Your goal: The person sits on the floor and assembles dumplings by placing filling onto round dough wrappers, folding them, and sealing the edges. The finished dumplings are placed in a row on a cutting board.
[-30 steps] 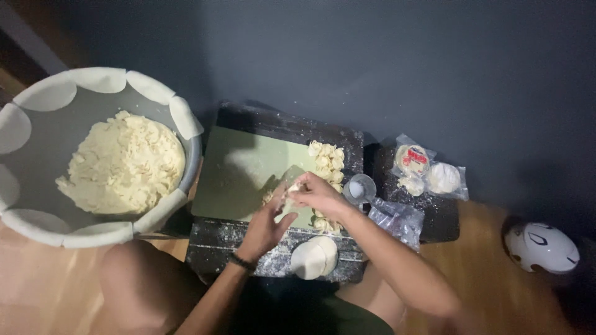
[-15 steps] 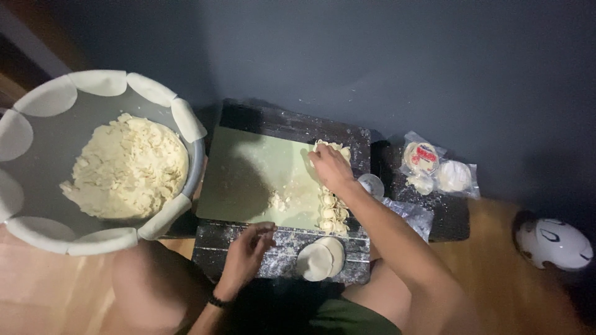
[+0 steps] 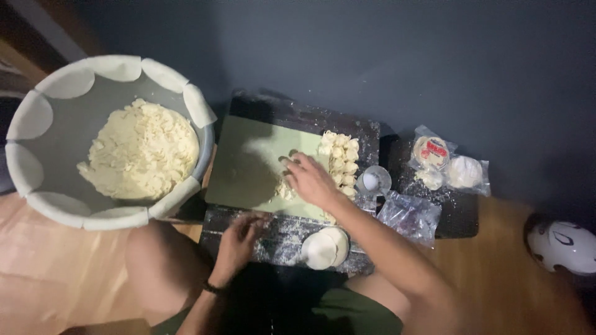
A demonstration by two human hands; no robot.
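Observation:
My right hand point(image 3: 308, 180) rests over the pale green mat point(image 3: 248, 167), fingers spread, touching a small lump of dough point(image 3: 285, 190) beside a row of several folded dumplings point(image 3: 340, 162). My left hand point(image 3: 241, 239) lies on the floured dark board point(image 3: 279, 239) at the mat's near edge, fingers loosely apart, holding nothing I can see. A stack of round white wrappers point(image 3: 324, 248) sits just right of my left hand.
A large grey bowl point(image 3: 43, 205) of pale filling point(image 3: 139, 152), with wrappers draped on its rim, stands at the left. A small cup point(image 3: 371, 181), a crumpled plastic bag point(image 3: 410, 216) and wrapper packets point(image 3: 447, 164) lie right. A white helmet-like object point(image 3: 564, 247) sits far right.
My right hand set a dumpling at the row, then came back left onto the mat. My left hand dropped from the mat to the floured board near the wrappers.

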